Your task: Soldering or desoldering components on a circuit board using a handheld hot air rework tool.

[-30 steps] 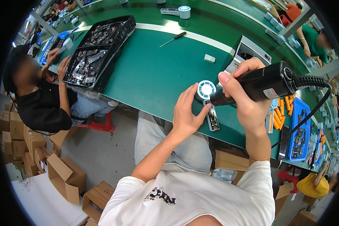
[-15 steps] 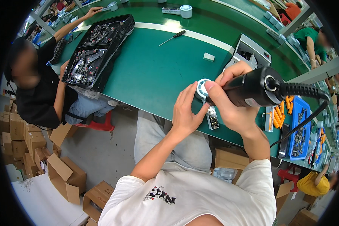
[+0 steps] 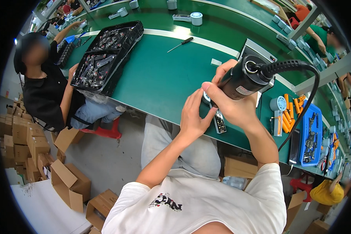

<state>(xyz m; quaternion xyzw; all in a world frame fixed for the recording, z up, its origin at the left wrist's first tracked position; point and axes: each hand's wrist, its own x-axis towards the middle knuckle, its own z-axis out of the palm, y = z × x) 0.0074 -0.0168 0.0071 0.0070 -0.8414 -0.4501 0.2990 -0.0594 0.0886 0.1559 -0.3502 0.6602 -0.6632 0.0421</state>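
Observation:
My right hand (image 3: 238,113) is wrapped round a black corded electric screwdriver (image 3: 238,82), which tilts over the work with its lower end hidden by my fingers. Beneath it on the green table lies a small handheld fan (image 3: 220,124), its round pale-blue head mostly covered by my hands. The fan's handle is uncovered, with dark parts visible inside. My left hand (image 3: 195,115) closes round the side of the fan's head, thumb near the screwdriver's lower end. Right of my right hand, another fan with a blue round head (image 3: 277,104) stands on the table, its handle toward me.
Orange cylindrical cells (image 3: 288,117) lie beside a blue tray (image 3: 310,136) of small parts. A silver-grey machine (image 3: 257,50) stands beyond my right hand. A screwdriver (image 3: 180,45) and a white block (image 3: 216,62) lie farther off. At left, a co-worker (image 3: 46,82) sits by a black parts tray (image 3: 115,70).
The electric screwdriver has swung left and its cable with it, uncovering the second fan at right. My left hand stays on the fan. The whole view has shifted slightly.

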